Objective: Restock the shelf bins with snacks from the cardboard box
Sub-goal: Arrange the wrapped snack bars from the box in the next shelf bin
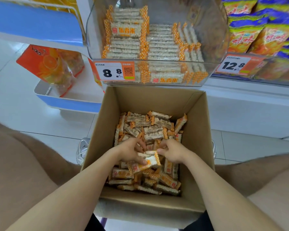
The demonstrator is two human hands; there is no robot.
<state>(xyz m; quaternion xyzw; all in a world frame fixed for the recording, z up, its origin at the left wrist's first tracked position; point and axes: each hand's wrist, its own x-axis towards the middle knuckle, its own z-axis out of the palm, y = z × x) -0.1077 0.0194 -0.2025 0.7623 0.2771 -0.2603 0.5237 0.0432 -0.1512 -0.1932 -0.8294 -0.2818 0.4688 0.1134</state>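
Blue shelf edge at far left, curving above a lower white-and-blue shelf. On that lower shelf, an orange pack with a picture of an orange, leaning over. White floor tiles beneath. Next, a pale shoe just beside the left wall of the cardboard box, partly hidden by it. Box open at the top, standing between two bare legs, directly below the shelf front. Above its left corner, a price tag reading 8.8, fixed to the front of a clear bin. Inside the bin, neat flat stacks of orange-and-white wrapped bars, taller at the back left, lower towards the right and front.

Down in the box, left hand reaching in, fingers and thumb curled round a small bundle of snack bars at the top of the loose heap. Heap of the same bars spread across the bottom of the box, jumbled at all angles. Right hand close beside, fingertips pinching the upper end of that same bundle.

Further right, a second price tag reading 12.8. Behind and above it, yellow, orange and purple crisp bags packed along the shelf.
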